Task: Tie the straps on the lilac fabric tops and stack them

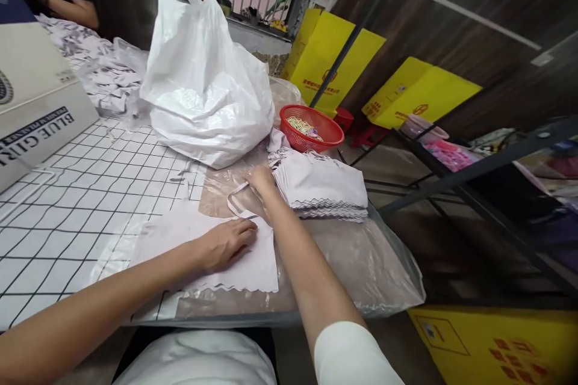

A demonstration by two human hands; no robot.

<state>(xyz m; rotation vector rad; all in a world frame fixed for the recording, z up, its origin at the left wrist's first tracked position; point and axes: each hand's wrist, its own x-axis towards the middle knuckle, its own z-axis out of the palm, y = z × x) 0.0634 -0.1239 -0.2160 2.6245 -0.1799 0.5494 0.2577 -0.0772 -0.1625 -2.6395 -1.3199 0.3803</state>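
Observation:
A pale lilac fabric piece (257,264) with a wavy edge lies flat on the table in front of me. My left hand (231,242) rests on it, fingers curled and pressed together at the cloth near a thin fabric strap (235,207). The strap loops up from the piece's far edge. At its far end, my right hand (262,179) is closed, with the fingertips partly hidden. Just right of that hand is a thick stack of similar fabric pieces (329,180) with scalloped edges.
Behind stand a full white plastic bag (208,90) and a red basket (311,117) holding small strips. A carton (40,102) and heaped fabric (108,75) are at left, near another person's arm (72,9). Yellow boxes (343,54) and a dark metal frame (451,180) are at right.

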